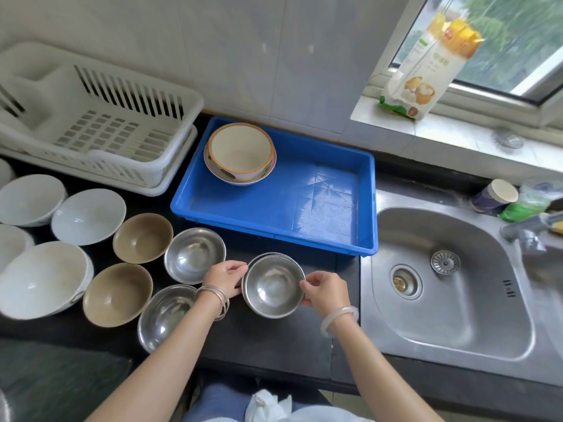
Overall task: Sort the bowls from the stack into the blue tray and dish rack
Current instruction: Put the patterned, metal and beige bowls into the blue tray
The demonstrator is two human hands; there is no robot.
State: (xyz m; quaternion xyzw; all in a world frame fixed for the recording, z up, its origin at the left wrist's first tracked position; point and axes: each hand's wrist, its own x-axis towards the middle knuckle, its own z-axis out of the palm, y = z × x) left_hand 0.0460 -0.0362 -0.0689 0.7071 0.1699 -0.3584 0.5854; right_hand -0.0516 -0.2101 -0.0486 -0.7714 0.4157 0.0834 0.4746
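A small stack of steel bowls (273, 286) sits on the black counter in front of the blue tray (320, 239). My left hand (224, 277) pinches its left rim and my right hand (326, 289) pinches its right rim. Two nested ceramic bowls (240, 153) lie in the tray's far left corner. The white dish rack (100, 117) stands empty at the back left. More steel bowls (195, 254) (166, 315), two brown bowls (142, 237) (117, 293) and several white bowls (88, 216) (42, 278) are spread over the counter to the left.
A steel sink (451, 284) lies right of the counter, with a tap (524, 229) and a paper cup (496, 194) behind it. A food packet (426, 65) leans on the window sill. A tiled wall rises behind the tray.
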